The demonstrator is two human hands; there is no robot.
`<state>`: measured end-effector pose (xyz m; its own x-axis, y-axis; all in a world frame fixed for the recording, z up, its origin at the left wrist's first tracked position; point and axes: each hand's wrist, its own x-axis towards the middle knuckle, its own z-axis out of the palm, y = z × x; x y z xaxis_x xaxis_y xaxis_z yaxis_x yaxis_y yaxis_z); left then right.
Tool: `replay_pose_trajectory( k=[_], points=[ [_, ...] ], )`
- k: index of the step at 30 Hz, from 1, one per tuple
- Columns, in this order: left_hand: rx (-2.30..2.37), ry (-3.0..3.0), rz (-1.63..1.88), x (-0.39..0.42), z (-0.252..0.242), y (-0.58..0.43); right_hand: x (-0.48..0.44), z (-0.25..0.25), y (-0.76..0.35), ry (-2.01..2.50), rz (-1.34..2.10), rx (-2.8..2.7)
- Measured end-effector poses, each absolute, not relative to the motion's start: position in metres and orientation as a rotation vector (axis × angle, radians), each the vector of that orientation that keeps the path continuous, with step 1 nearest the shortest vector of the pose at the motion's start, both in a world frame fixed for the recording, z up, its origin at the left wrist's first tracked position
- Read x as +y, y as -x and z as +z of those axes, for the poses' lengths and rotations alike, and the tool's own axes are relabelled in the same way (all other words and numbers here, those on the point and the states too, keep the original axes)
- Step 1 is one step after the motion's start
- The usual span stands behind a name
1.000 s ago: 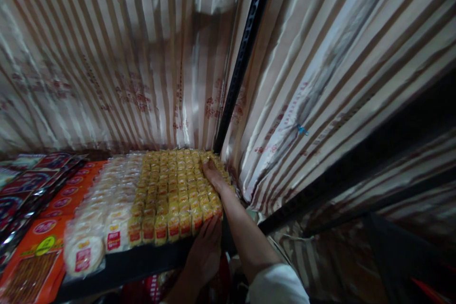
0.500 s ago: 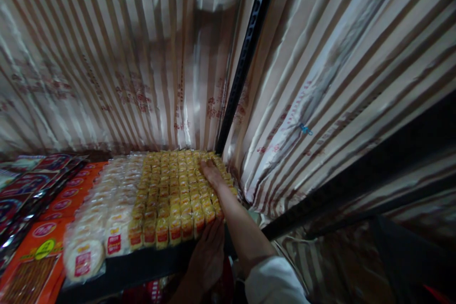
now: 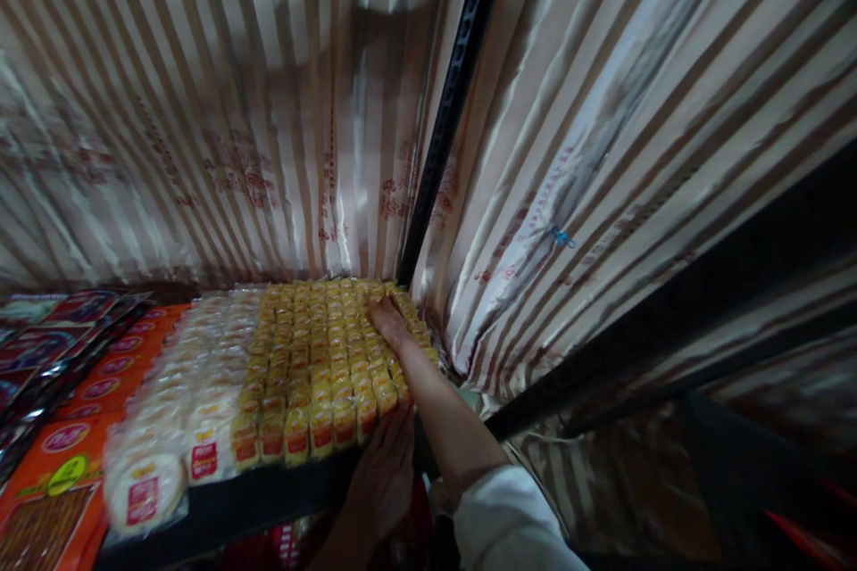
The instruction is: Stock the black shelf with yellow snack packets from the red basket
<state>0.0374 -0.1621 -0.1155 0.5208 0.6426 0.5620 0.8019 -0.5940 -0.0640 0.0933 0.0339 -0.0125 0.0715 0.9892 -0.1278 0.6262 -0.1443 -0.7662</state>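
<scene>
Rows of small yellow snack packets (image 3: 314, 366) stand packed together on a dark shelf (image 3: 268, 491). My right hand (image 3: 388, 323) reaches deep into the shelf and lies on the rear right packets, fingers flat and stretched out. My left hand (image 3: 381, 473) presses against the front right end of the yellow rows at the shelf's edge, fingers together and pointing up. Neither hand grips a packet that I can see.
White round rice-cracker packs (image 3: 180, 410) lie left of the yellow rows, then orange packets (image 3: 60, 455) and dark packets (image 3: 33, 348). Striped curtain cloth (image 3: 268, 125) hangs behind and to the right. A black shelf upright (image 3: 448, 107) stands at the corner.
The view has drifted slightly left and down. Both hands stay on the yellow packets, with my right hand barely shifted along the rear rows.
</scene>
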Motion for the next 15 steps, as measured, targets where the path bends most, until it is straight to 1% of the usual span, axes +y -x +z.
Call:
replay_pose_trajectory(
  k=[9, 12, 15],
  points=[
    [-1.210, 2.446, -0.708, -0.164, -0.109, -0.037, 0.026, 0.006, -0.082, 1.910, 0.697, -1.690],
    [-1.205, 2.481, -0.697, -0.163, -0.110, -0.036, 0.016, 0.012, -0.085, 1.820, 0.534, -1.757],
    [-1.194, 2.518, -0.706, -0.162, -0.110, -0.034, -0.002, 0.015, -0.102, 1.634, 0.352, -1.717]
  ],
)
